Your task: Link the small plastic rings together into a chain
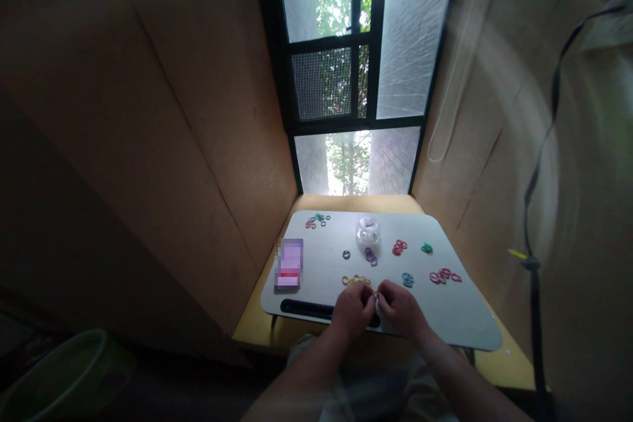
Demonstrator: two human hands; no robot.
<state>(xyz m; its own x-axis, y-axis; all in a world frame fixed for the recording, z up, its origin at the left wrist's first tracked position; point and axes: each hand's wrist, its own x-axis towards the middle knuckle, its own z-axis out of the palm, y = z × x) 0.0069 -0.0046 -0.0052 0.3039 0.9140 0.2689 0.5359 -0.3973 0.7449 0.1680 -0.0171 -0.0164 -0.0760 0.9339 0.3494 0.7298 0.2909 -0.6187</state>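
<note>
Near the front edge of a white lap table [316,250], my left hand [354,308] and my right hand [398,306] meet, fingertips pinched round a tiny yellowish ring [375,294], mostly hidden. Just beyond my left hand lie several yellow rings [361,279]. Blue rings [408,279] sit beyond my right hand. Farther back are purple rings [370,256], a single dark ring [346,254], red rings [399,248] and a green bunch [426,248]. Pinkish-red rings [445,275] lie at the right, and mixed coloured rings [317,220] at the back left.
A clear round container [368,231] stands at the back middle. A blurred pink and purple object [289,264] lies on the left, near a black slot [306,308]. A black cable [531,211] hangs at the right. A green basin [69,376] is at lower left.
</note>
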